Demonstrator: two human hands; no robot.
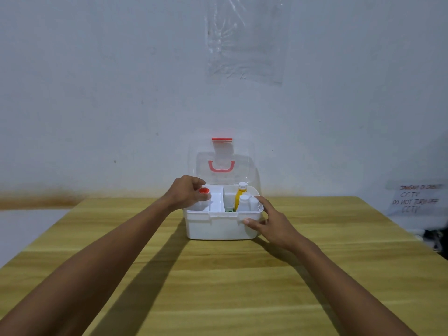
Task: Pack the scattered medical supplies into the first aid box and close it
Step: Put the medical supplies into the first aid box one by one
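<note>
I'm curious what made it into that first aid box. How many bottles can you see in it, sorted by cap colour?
Red-capped bottle: 1
White-capped yellow bottle: 1
White-capped white bottles: 2
Total: 4

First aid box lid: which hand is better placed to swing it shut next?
Probably the left hand: it is up beside the raised lid, though holding a red-capped bottle. The right hand steadies the box.

White first aid box (221,225) on table, lid (221,163) upright; bottles (243,202) inside.

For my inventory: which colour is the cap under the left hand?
Red cap, on a white bottle; head view.
</note>
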